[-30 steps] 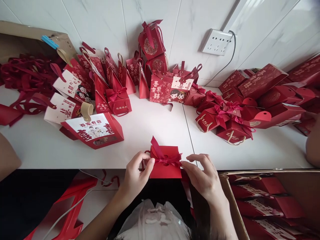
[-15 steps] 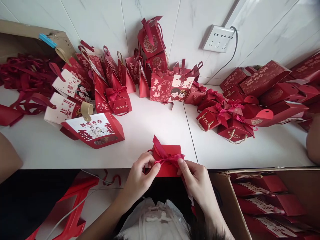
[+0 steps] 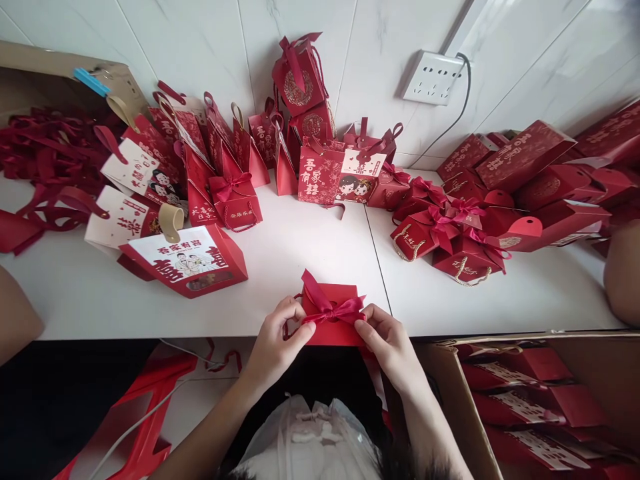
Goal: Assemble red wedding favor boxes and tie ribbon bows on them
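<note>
A small red gift box (image 3: 333, 337) lies at the table's front edge, in front of me. Across its top is a dark pink ribbon (image 3: 334, 309) knotted in a bow, with one end sticking up toward the upper left. My left hand (image 3: 281, 343) pinches the bow's left side between thumb and fingers. On the other side, my right hand (image 3: 390, 340) pinches the bow's right loop. A dark red cord shows beside the box, near my left fingers. The box's underside is hidden.
On the left stand several red and white gift boxes (image 3: 185, 257) and a heap of ribbons (image 3: 55, 147). More bowed boxes (image 3: 450, 227) crowd the right. A carton (image 3: 443, 387) of boxes sits below right. Other people's arms (image 3: 17, 313) show at both sides. A power socket (image 3: 433, 78) is on the wall.
Both hands still hold the bow. My right fingers have shifted slightly on the right loop, and the bow looks more spread. The whole view has moved a little.
</note>
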A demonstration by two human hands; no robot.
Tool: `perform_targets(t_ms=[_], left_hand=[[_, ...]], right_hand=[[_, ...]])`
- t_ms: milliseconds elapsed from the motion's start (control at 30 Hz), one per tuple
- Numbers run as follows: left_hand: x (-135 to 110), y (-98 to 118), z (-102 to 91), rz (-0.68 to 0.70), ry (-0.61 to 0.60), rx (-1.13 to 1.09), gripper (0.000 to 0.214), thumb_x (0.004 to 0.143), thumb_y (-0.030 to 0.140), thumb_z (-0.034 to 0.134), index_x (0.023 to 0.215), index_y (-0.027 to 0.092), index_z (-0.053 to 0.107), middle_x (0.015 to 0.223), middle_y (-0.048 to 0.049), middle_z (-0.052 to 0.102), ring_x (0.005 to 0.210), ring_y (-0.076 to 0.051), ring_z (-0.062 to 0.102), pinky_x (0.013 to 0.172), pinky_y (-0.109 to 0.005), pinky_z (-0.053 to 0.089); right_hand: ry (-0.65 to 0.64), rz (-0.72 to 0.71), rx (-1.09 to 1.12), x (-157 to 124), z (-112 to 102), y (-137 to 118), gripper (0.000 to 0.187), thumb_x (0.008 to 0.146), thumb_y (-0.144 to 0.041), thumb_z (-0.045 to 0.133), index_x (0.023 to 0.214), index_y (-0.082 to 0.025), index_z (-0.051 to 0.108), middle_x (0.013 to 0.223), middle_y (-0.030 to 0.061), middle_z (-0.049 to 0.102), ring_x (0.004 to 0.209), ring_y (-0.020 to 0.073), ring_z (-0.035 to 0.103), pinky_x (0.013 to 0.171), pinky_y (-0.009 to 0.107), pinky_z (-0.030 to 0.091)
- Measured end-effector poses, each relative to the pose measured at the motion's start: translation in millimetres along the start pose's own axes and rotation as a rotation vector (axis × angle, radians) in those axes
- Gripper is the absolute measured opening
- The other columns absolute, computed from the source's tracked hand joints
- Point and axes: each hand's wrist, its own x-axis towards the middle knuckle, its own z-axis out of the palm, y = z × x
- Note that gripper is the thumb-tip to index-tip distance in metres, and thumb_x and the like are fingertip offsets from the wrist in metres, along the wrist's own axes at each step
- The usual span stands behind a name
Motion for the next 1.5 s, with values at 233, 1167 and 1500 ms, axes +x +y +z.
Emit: perform_targets(t_ms=[233,1167,1500], left_hand=[[0.1,4.5,8.9,0.119,0.098,0.147,0.028,0.085,0.031,0.045,0.06,0.02,0.035,0.066,0.0007,0.037,0.069,-0.016,0.04,0.062,-0.028,0.032],[19.0,-12.5,-14.5,0.21,-0.068,0.128,0.034,0.089,0.031,0.044,0.061,0.02,0.03,0.067,0.0022,0.032,0.058,-0.011,0.033,0.053,-0.025,0.03],[22.4,-21.9,-16.6,0.218,-0.119,0.098,0.032,0.09,0.033,0.043,0.062,0.02,0.032,0.07,0.0011,0.034,0.061,-0.012,0.034,0.057,-0.027,0.033]], right_hand=[[0.119,-0.015,-0.135,0.7,12.0,-3.8,0.044,0.083,-0.059,0.05,0.068,-0.017,0.049,0.06,-0.003,0.039,0.055,0.0095,0.031,0.05,0.023,0.027],[-0.072,-0.058,0.346,22.1,-1.4,31.0,0.034,0.083,-0.047,0.061,0.071,-0.02,0.045,0.066,-0.0036,0.04,0.058,0.0101,0.035,0.057,0.024,0.031],[-0.076,-0.004,0.457,27.9,1.3,34.3,0.04,0.072,-0.051,0.067,0.066,-0.022,0.04,0.063,-0.0031,0.037,0.057,0.0116,0.035,0.055,0.025,0.033]])
